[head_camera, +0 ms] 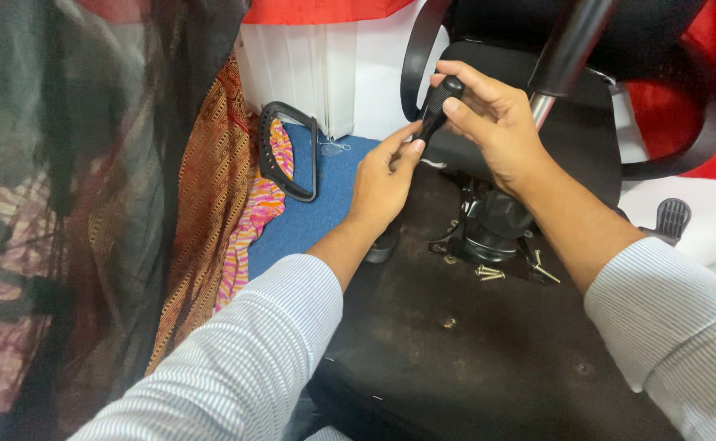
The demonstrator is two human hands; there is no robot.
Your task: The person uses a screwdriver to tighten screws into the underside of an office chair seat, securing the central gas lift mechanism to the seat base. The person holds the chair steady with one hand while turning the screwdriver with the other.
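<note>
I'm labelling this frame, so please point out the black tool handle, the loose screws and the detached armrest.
Black tool handle (438, 104), head view, on its ribbed grip.
Loose screws (490, 273), head view, on the pair lying together.
Detached armrest (286, 151), head view, on its black loop frame.

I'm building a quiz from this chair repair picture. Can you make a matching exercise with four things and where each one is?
Things:
1. black tool handle
2. loose screws
3. detached black armrest
4. patterned cloth

Places:
A. hanging at the left
B. gripped by the right hand, with the left hand touching its lower end
C. lying on the chair's underside
D. on the blue floor, by the white wall

Pairs: 1-B, 2-C, 3-D, 4-A
</note>
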